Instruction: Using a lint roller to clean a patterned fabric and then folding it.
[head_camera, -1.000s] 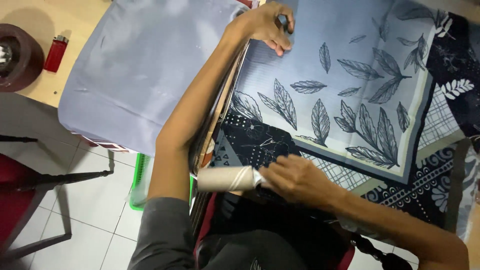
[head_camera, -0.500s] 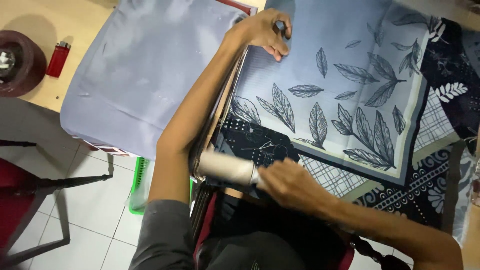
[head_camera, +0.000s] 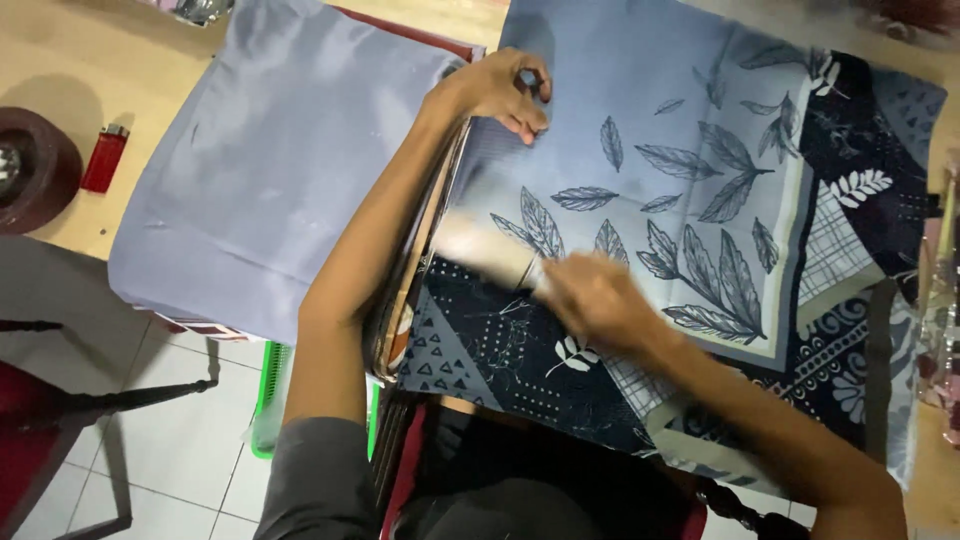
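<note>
A red lighter lies on the surface far left, beside a plain blue cloth. The left hand pinches the far edge of the leaf-print cloth. Right of it, nearer, the right hand grips a blurred pale roller lying on that cloth.

You have a leaf-printed scarf spread flat across the right half of the frame: pale blue-grey centre with dark leaves, navy patterned border along its lower and right sides. A pale roller, blurred, lies on it near the left edge, at centre frame.
</note>
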